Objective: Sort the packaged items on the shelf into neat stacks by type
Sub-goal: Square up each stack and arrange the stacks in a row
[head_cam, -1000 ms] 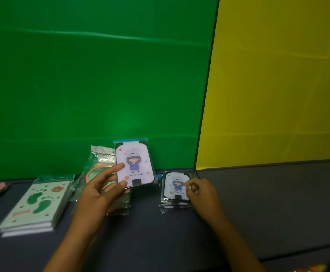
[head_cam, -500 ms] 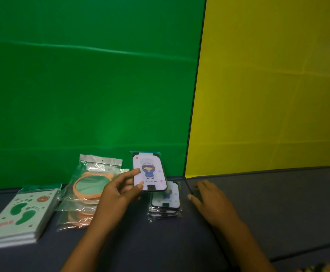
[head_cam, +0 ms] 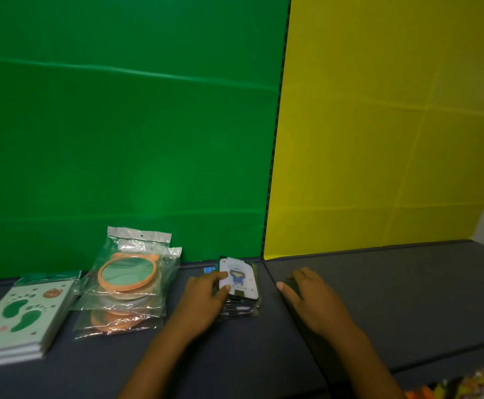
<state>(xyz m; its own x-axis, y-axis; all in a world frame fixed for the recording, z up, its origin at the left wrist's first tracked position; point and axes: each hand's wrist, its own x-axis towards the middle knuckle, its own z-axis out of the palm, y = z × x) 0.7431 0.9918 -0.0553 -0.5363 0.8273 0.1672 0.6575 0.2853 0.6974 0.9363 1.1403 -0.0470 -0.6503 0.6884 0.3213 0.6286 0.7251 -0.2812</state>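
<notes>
Nearest the front edge of the dark shelf (head_cam: 408,298), the stack of footprint-print packs (head_cam: 19,318) is seen at the left end. Further in, the right hand (head_cam: 310,298) is laid flat on the shelf, grip released, nothing held. The cartoon-girl card pack (head_cam: 236,279) is pinched by the left hand (head_cam: 203,298), grip clenched on it, atop its matching pile (head_cam: 240,308). The bagged orange mirrors (head_cam: 128,283) are stacked against the back edge.

Glossy, crinkled clear plastic bags (head_cam: 137,286) — on a matt grey shelf (head_cam: 393,298).
</notes>
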